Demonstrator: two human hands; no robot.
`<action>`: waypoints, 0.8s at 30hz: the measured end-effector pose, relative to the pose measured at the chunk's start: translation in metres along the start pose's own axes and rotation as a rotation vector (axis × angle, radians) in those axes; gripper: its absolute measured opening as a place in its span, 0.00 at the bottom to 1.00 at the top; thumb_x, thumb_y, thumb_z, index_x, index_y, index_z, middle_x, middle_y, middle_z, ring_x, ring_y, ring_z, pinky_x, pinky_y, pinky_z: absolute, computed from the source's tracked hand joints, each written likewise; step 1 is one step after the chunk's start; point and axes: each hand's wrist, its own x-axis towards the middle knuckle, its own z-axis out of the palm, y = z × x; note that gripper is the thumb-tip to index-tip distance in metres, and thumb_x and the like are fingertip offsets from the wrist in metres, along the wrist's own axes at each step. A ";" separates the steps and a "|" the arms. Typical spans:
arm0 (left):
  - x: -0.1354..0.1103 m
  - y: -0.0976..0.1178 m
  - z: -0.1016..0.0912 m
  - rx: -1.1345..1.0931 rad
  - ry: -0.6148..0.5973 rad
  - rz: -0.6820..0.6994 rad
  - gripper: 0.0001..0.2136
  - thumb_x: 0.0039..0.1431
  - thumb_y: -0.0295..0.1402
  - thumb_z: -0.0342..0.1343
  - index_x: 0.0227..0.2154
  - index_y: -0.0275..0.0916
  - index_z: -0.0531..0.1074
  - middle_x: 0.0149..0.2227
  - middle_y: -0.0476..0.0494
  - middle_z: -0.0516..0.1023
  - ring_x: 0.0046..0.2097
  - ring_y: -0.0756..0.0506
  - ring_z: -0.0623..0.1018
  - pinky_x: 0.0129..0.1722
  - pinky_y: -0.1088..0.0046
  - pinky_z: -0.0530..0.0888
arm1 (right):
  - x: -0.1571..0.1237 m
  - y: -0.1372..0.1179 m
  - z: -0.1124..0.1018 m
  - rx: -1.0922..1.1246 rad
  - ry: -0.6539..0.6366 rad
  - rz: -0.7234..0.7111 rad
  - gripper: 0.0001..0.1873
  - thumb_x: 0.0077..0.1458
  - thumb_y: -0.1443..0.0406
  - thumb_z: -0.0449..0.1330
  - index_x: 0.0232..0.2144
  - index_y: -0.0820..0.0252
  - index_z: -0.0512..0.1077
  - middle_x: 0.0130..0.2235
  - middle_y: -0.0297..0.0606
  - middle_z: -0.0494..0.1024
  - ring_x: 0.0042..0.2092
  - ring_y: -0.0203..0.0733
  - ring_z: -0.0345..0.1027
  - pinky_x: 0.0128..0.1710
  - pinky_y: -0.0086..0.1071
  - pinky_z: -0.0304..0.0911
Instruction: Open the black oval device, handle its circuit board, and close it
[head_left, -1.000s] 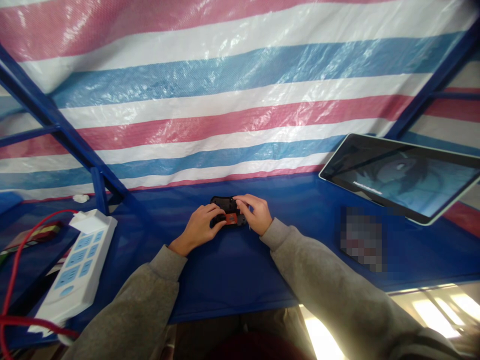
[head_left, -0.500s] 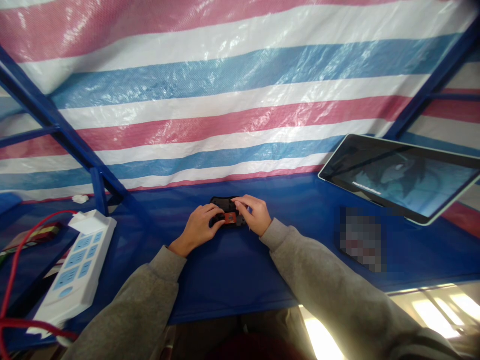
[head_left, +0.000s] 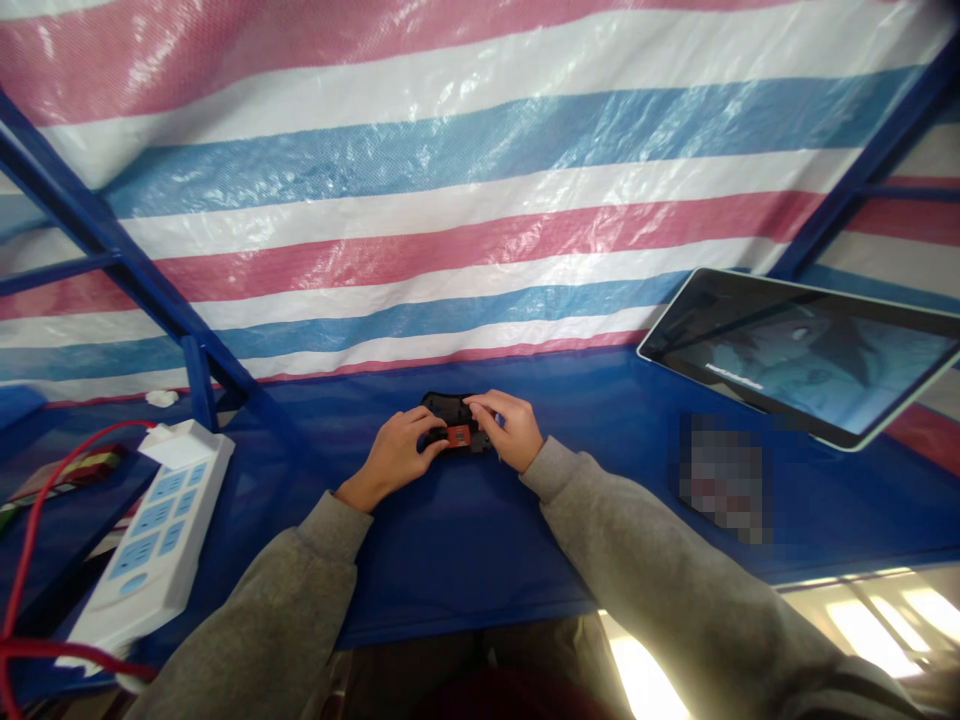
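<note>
A small black plastic casing (head_left: 448, 405) with a curved upper edge lies on the blue tabletop in the middle of the head view. An orange-red block with dark markings (head_left: 458, 436) sits inside its lower part. My left hand (head_left: 394, 458) is closed on the casing's left side, thumb low and fingers above. On the right side, my right hand (head_left: 512, 428) is closed too, with thumb and forefinger pinched at the casing's upper right edge. Both hands cover the casing's ends, and whether the right fingertips hold a smaller part cannot be made out.
To the left lies a white power strip (head_left: 161, 530) with a red cable (head_left: 28, 545). A tablet-like screen (head_left: 810, 355) leans at the right, behind a blurred-out item (head_left: 724, 480). Striped plastic sheeting (head_left: 450, 230) and blue metal posts (head_left: 142, 280) bound the back.
The orange-red block appears shifted very slightly left within the casing. Both hands keep nearly the same place and grip. The picture on the screen has changed.
</note>
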 end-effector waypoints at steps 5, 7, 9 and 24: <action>0.000 -0.001 0.001 -0.008 0.015 -0.006 0.09 0.58 0.35 0.59 0.41 0.41 0.75 0.43 0.44 0.77 0.43 0.42 0.76 0.43 0.64 0.70 | 0.000 0.000 0.000 -0.007 0.000 -0.005 0.13 0.62 0.64 0.52 0.37 0.60 0.77 0.30 0.37 0.76 0.32 0.37 0.69 0.35 0.30 0.64; 0.000 -0.003 0.002 0.007 -0.025 -0.007 0.08 0.57 0.34 0.59 0.40 0.41 0.75 0.43 0.44 0.77 0.43 0.42 0.76 0.43 0.64 0.70 | 0.000 0.001 0.001 -0.006 -0.001 -0.005 0.13 0.62 0.64 0.52 0.37 0.60 0.77 0.30 0.37 0.76 0.32 0.37 0.69 0.35 0.30 0.64; 0.000 -0.005 0.003 0.010 -0.043 -0.009 0.08 0.57 0.34 0.59 0.39 0.41 0.75 0.42 0.44 0.78 0.44 0.41 0.76 0.44 0.63 0.70 | 0.000 0.001 0.001 -0.006 0.003 -0.005 0.13 0.62 0.64 0.52 0.37 0.60 0.77 0.30 0.37 0.76 0.31 0.36 0.69 0.35 0.30 0.64; 0.001 -0.003 0.004 0.056 -0.062 0.013 0.08 0.56 0.35 0.60 0.39 0.42 0.76 0.41 0.43 0.79 0.43 0.41 0.76 0.40 0.64 0.68 | 0.000 0.008 0.002 -0.087 -0.012 0.004 0.11 0.59 0.67 0.54 0.38 0.58 0.76 0.35 0.40 0.75 0.39 0.41 0.68 0.43 0.36 0.65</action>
